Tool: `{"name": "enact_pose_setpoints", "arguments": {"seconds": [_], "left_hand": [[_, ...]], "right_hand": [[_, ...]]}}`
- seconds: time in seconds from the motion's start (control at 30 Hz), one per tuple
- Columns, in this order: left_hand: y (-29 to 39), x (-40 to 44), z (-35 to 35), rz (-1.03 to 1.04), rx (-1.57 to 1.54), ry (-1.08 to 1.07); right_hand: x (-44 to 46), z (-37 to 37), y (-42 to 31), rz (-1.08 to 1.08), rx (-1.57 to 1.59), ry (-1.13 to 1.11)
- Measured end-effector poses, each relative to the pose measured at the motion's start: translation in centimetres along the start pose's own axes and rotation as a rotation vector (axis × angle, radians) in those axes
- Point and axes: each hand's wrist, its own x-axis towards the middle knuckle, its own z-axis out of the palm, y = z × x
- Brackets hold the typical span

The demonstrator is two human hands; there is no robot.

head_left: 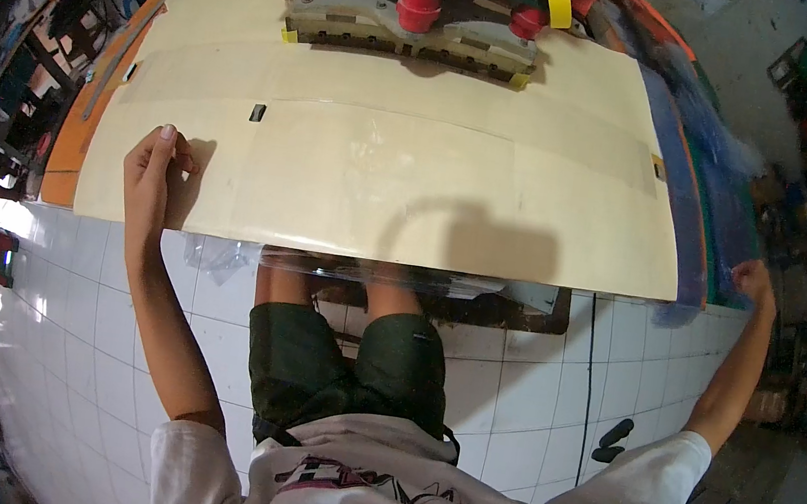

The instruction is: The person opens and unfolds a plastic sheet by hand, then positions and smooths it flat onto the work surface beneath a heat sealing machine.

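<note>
My left hand (154, 169) is over the left front part of a cream-coloured sheet (333, 173) that covers the table. Its fingers are curled in with the thumb uppermost, and nothing shows in them. Far out to the right, my right hand (754, 281) is closed beside the table's right edge. It appears to grip clear plastic film (724, 226), which lies in a bluish layer along that side and is smeared by motion higher up. What exactly lies inside the right fingers is too small to see.
A machine head with red insulators (418, 12) and a metal bar (408, 48) hangs over the table's back. A small black piece (257, 113) lies on the sheet. Black footwear (613, 439) and a dark cable (589, 376) are on the tiled floor.
</note>
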Motion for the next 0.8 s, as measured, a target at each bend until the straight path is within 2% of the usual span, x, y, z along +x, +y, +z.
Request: {"name": "enact_pose_setpoints", "arguments": {"seconds": [0.03,0.1,0.13,0.2,0.23,0.3,0.33,0.4,0.43,0.5,0.53,0.6,0.63,0.7,0.73,0.8], "left_hand": [[-0.1,0.0,0.0,-0.009,0.001,0.001],[-0.1,-0.1,0.2,0.005,-0.005,0.003],[-0.1,-0.1,0.2,0.018,-0.008,0.005],[-0.1,-0.3,0.0,0.008,0.011,-0.004],[-0.1,-0.1,0.0,0.008,0.030,-0.012],[-0.5,0.0,0.0,0.000,0.001,-0.007],[-0.6,0.0,0.1,-0.008,-0.025,-0.002],[0.1,-0.1,0.1,0.000,0.011,-0.007],[0.3,-0.2,0.2,0.005,0.052,-0.008],[0.2,-0.2,0.3,0.004,0.028,0.001],[0.2,-0.2,0.3,0.001,0.008,0.007],[0.2,-0.2,0.3,-0.002,0.023,-0.001],[0.2,-0.1,0.2,-0.008,0.043,-0.003],[0.0,-0.2,0.0,-0.010,0.054,0.000],[0.0,0.0,0.1,-0.007,0.062,0.007],[0.2,-0.1,0.3,-0.014,0.040,0.017]], "right_hand": [[0.1,0.0,0.4,0.001,-0.001,0.001],[0.3,0.0,1.1,-0.173,0.028,-0.049],[0.4,0.0,1.4,-0.173,0.024,-0.045],[0.9,0.3,2.3,0.000,0.129,0.038],[1.7,0.5,2.8,-0.002,0.127,0.044],[2.3,0.7,3.4,0.012,-0.302,0.445],[2.4,0.7,3.8,0.018,-0.303,0.448],[-0.9,-0.3,-2.0,0.323,-0.304,0.516],[0.0,-0.3,-1.2,0.325,-0.305,0.520],[2.7,-0.1,1.6,0.390,0.027,0.811],[4.0,-0.5,2.8,0.395,0.025,0.812],[6.1,-1.5,4.7,0.478,0.168,0.992],[6.8,-1.8,5.4,0.483,0.168,0.992],[7.3,-2.6,4.8,0.406,0.219,1.187],[7.6,-3.5,4.5,0.404,0.222,1.193],[6.3,-5.4,2.1,0.447,0.107,0.896]]}}
